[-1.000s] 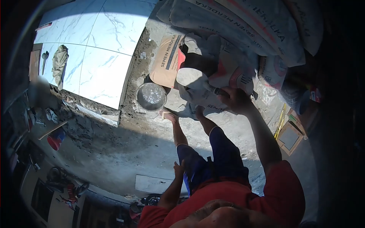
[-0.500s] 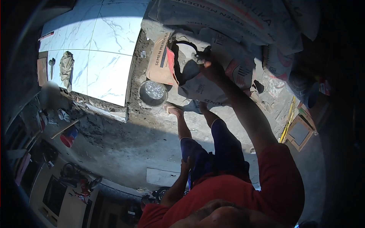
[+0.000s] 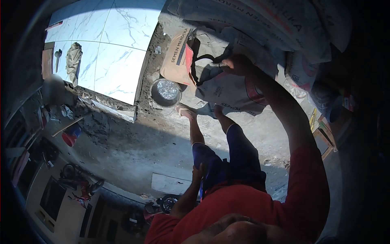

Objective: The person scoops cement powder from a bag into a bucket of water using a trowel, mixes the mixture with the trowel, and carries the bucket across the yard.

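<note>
My right hand is closed over the torn-open cement sack. Its fingers are wrapped round a small dark thing, perhaps a tool handle, too shaded to make out. Grey powder lies in the sack's opening below the hand. Beside the sack stands a round metal bowl with something shiny and grey inside, not touched by either hand. My left hand lies against my left thigh, its fingers stretched along the blue shorts and holding nothing.
More cement sacks are piled at the top right. White marbled tiles at the left carry a crumpled cloth and a spoon-like tool. A red and blue bucket and a motorcycle are further left.
My right hand has moved slightly right and up over the sack, still closed. The whole view has shifted a little. My left hand stays on my thigh.
</note>
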Demonstrator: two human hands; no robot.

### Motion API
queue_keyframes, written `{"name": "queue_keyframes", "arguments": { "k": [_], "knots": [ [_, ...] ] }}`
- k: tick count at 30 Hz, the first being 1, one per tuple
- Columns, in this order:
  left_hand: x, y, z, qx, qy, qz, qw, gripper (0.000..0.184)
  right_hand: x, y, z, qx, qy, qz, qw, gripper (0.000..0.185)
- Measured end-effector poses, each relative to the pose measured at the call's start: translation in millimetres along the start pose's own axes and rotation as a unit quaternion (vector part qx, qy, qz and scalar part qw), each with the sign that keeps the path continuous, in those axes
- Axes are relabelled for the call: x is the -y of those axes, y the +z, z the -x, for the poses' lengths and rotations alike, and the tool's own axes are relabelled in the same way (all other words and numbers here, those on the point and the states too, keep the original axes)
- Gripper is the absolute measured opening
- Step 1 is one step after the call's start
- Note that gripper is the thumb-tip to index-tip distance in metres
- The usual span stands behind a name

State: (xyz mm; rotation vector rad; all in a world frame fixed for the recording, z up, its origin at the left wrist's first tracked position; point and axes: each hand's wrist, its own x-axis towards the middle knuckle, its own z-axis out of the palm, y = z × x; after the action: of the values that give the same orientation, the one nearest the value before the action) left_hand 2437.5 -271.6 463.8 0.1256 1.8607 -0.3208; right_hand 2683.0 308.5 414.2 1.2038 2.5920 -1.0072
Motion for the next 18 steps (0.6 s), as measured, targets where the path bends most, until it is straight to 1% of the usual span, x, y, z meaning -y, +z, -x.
{"name": "queue_keyframes", "arguments": {
  "k": [4,6,7,9,12,15,16,18],
  "knots": [
    [5,3,-1,0.004,0.01,0.014,1.0,0.089,8,-2,-3,0.017,-0.016,-0.005,1.0,0.026],
    [5,3,-5,0.003,0.01,0.02,1.0,0.089,8,-4,-5,0.052,0.018,-0.005,0.998,0.024],
    [8,4,-4,0.0,-0.005,0.014,1.0,0.09,8,-2,-3,0.055,0.016,-0.005,0.998,0.024],
    [10,5,-5,-0.002,-0.019,0.01,1.0,0.091,8,-1,-2,0.088,0.004,0.049,0.995,0.025],
    [11,5,-5,0.004,-0.026,0.027,0.999,0.093,15,1,-6,0.11,0.018,0.061,0.992,0.024],
    [7,1,-3,0.014,-0.022,0.031,0.999,0.095,31,-4,-18,0.145,0.001,0.049,0.988,0.024],
    [8,1,-6,0.013,-0.019,0.029,0.999,0.095,27,7,-24,0.146,-0.002,0.05,0.988,0.024],
    [12,-1,-6,0.014,-0.018,0.026,0.999,0.095,18,29,-40,0.08,-0.18,0.009,0.98,0.029]
  ]
}}
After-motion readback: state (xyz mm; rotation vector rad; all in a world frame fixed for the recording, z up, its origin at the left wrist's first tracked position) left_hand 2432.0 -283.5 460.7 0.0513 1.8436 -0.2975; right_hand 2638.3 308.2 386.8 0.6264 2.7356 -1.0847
